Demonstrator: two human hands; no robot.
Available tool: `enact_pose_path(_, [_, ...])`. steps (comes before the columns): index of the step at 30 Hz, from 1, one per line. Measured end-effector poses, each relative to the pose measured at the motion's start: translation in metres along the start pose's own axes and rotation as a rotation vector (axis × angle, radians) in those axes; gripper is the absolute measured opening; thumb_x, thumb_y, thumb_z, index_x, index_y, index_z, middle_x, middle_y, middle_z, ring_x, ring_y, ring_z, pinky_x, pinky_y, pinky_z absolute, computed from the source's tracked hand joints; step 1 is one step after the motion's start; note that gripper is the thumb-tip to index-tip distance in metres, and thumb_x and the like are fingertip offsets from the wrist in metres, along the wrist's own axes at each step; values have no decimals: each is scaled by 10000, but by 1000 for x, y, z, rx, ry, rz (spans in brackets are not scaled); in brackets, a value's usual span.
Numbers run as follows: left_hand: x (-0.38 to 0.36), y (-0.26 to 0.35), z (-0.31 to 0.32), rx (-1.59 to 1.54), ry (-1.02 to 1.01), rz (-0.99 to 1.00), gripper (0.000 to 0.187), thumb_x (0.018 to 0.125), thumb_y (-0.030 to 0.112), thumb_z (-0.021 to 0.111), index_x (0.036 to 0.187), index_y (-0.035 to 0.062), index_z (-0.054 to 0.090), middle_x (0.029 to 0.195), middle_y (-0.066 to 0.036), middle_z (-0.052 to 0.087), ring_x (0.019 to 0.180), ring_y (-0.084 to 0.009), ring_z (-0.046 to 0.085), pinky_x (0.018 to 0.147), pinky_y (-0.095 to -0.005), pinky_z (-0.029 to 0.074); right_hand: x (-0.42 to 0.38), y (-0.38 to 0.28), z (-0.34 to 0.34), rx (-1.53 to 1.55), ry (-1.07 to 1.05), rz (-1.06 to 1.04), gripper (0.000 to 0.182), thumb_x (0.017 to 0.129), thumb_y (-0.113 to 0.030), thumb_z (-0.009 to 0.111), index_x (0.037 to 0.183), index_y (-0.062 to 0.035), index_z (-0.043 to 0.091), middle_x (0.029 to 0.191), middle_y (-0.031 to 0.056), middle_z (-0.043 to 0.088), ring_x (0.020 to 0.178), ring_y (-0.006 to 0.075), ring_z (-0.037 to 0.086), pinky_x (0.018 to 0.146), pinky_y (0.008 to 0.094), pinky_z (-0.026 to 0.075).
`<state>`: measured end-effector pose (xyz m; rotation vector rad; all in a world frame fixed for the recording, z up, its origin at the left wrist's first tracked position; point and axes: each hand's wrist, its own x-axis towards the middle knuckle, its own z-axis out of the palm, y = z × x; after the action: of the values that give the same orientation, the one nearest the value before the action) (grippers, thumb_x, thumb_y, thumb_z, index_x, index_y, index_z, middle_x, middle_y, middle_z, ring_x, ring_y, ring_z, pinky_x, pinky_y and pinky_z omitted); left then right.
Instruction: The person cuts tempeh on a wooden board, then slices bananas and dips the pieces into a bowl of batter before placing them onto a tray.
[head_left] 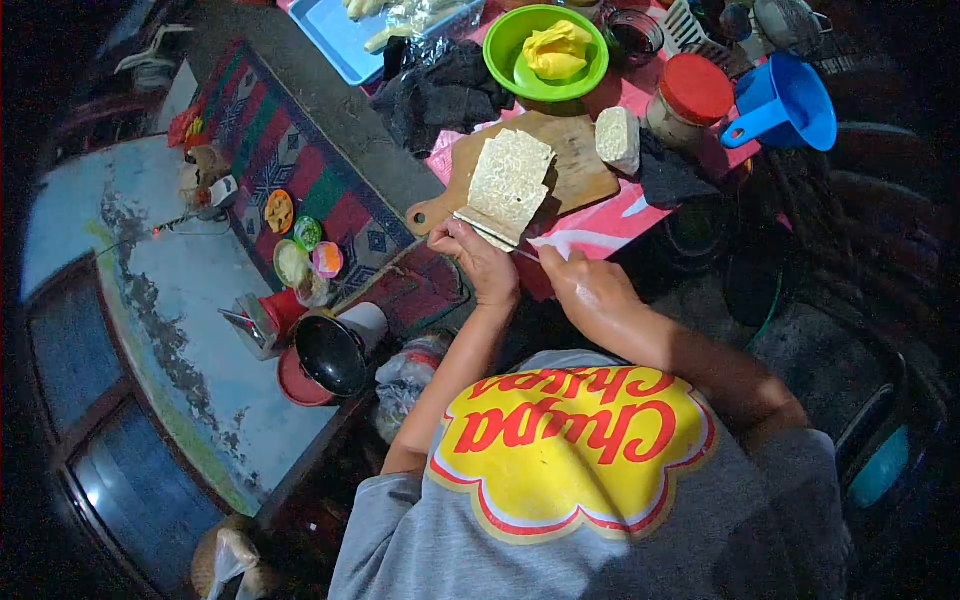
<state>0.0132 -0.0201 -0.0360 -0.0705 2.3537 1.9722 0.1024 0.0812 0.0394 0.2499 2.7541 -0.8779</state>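
Observation:
Pale, grainy slices (510, 175) lie overlapped on a wooden cutting board (580, 155). At the near end of the slices a thin knife (487, 229) lies across them. My right hand (590, 295) is closed around the knife's handle end, at the right. Fingers bent, my left hand (475, 258) pinches the near left edge of the slices by the blade; its fingertips are partly hidden. A pale block (618, 140) stands at the board's right edge.
Beyond the board are a green bowl (510, 55) with a yellow bag, a red-lidded jar (692, 95), a blue jug (790, 105) and a blue tray (335, 40). Dark cloth (435, 95) lies left of the bowl. Small food portions and a black bowl (332, 355) sit further left.

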Motion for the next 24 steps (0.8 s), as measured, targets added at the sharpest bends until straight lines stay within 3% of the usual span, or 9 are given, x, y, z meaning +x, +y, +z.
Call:
enact_pose_path(8, [-1,10,1,0,41,-60,303,894,356,237,943,57,237,923,-112,333,866,-162,354,804,-300,299,9,2,13,63,25,25,150,717,-68,440,858,-19,423,678,224,542,573,352,569,453,427,454])
enact_pose_path(10, [-2,18,3,-122,36,-129,295,890,348,271,956,63,231,934,-114,342,863,-157,372,792,-297,318,9,3,17,32,-25,48,271,725,-57,436,989,-3,415,681,217,537,583,358,561,475,430,447])
enact_pose_path(12, [-1,31,8,-247,29,-198,294,886,340,305,968,69,225,946,-116,351,860,-152,389,780,-293,338,9,2,16,46,-20,56,265,728,-57,430,987,-1,416,682,217,537,590,358,562,481,430,449])
enact_pose_path(14, [-3,44,12,-211,-28,-293,300,868,283,387,997,81,207,973,-120,365,863,-142,419,750,-284,371,7,0,13,61,-20,67,259,732,-56,424,985,1,417,682,218,537,596,358,563,488,430,450])
enact_pose_path(17, [0,40,11,-95,4,-263,333,846,229,436,1020,79,195,980,-131,381,861,-141,430,743,-280,374,4,0,11,81,-20,79,254,738,-58,417,985,1,420,685,218,537,605,357,565,502,431,454])
enact_pose_path(24, [1,27,5,130,-42,-182,319,818,170,428,1025,72,205,948,-127,414,845,-157,458,739,-274,380,10,3,26,14,22,84,223,739,-64,425,954,-7,427,667,203,541,581,345,571,471,415,459])
